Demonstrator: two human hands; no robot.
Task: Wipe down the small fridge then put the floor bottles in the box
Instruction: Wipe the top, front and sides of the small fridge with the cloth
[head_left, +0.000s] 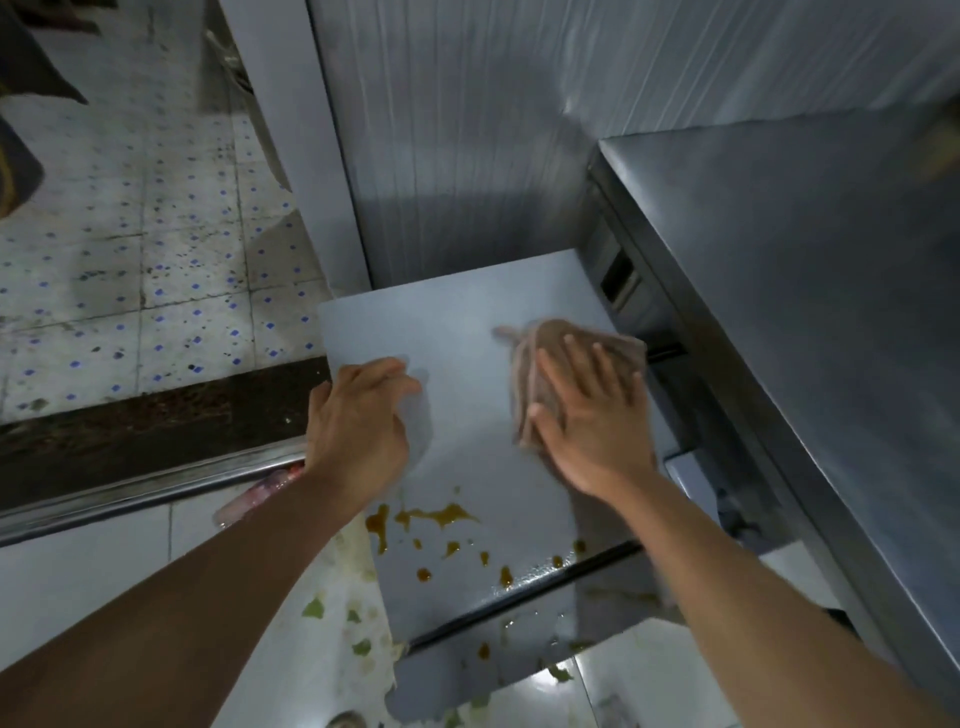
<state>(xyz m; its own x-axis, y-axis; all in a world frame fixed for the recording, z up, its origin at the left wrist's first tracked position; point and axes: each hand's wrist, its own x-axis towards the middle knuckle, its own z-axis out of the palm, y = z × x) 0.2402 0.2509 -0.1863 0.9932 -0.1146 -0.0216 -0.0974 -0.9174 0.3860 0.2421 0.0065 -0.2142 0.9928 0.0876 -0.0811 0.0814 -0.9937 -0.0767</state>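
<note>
Dim, bluish, motion-blurred, edges warped

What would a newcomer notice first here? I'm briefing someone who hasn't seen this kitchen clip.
First, the amber-brown sauce splatter across the near edge of the small fridge's pale grey top. Next, the right hand pressing a brownish crumpled cloth flat on the top's right side, while the left hand braces its left edge. Green scraps litter the white floor tiles below.

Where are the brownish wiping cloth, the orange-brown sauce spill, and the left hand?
brownish wiping cloth (540, 358): head view, bunched middle.
orange-brown sauce spill (441, 515): head view, largest streak.
left hand (358, 421): head view, back of hand.
</note>
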